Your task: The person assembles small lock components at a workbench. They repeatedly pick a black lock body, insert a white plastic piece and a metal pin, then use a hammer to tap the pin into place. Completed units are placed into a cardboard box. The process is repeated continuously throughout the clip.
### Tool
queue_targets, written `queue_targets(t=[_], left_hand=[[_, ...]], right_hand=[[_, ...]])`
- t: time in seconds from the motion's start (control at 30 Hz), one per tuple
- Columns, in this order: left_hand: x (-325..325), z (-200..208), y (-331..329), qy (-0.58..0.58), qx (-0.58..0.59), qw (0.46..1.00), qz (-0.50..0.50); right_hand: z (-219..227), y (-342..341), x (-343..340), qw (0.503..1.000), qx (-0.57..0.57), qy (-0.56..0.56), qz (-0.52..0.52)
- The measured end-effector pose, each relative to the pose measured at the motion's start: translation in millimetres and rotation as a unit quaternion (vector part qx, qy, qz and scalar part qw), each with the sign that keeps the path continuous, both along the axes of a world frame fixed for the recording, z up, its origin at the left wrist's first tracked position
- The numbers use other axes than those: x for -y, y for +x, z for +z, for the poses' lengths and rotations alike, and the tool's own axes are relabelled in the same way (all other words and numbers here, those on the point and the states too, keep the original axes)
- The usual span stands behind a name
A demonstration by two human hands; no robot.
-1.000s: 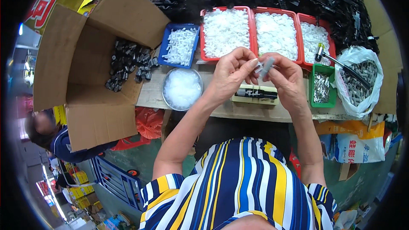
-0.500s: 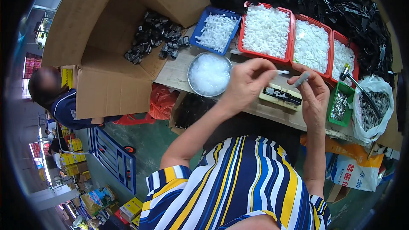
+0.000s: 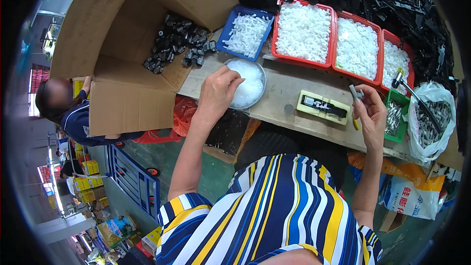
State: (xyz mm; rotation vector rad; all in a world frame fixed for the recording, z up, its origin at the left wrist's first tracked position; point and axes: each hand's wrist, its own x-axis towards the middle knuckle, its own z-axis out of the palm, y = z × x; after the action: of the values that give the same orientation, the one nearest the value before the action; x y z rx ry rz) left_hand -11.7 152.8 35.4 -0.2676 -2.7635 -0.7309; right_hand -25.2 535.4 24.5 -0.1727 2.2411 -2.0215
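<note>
Now the small grey part (image 3: 354,91) is pinched upright in the right hand (image 3: 369,116) alone, at three o'clock of the yellow jig (image 3: 324,107). The left hand (image 3: 219,90) has been parted from it and dips curled fingers into the round bowl (image 3: 249,82) of white pieces at nine o'clock; whether anything is gripped there cannot be told. Another piece is seemingly being fetched.

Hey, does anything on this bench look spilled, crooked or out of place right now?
Nothing stands out. The white parts sit inside the red trays and the blue tray, the black parts lie in the cardboard box, and the jig lies flat on the bench. The left hand reaches into the bowl; the right hand holds a small grey part.
</note>
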Motion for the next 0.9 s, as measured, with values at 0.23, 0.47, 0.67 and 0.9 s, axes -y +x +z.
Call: queue_targets(t=[0.23, 0.47, 0.67, 0.9], left_hand=[[-17, 40, 2, 0.227, 0.037, 0.973, 0.031], [-76, 15, 13, 0.514, 0.128, 0.847, -0.049], [-99, 15, 10, 0.464, 0.117, 0.870, -0.121], [-100, 15, 3, 0.359, 0.048, 0.917, -0.169]], right_hand=[[10, 10, 15, 0.999, -0.008, -0.034, 0.002], [20, 14, 45, 0.997, 0.017, -0.013, 0.072], [21, 17, 42, 0.997, 0.032, -0.022, 0.062], [21, 13, 32, 0.994, 0.024, 0.021, 0.102]])
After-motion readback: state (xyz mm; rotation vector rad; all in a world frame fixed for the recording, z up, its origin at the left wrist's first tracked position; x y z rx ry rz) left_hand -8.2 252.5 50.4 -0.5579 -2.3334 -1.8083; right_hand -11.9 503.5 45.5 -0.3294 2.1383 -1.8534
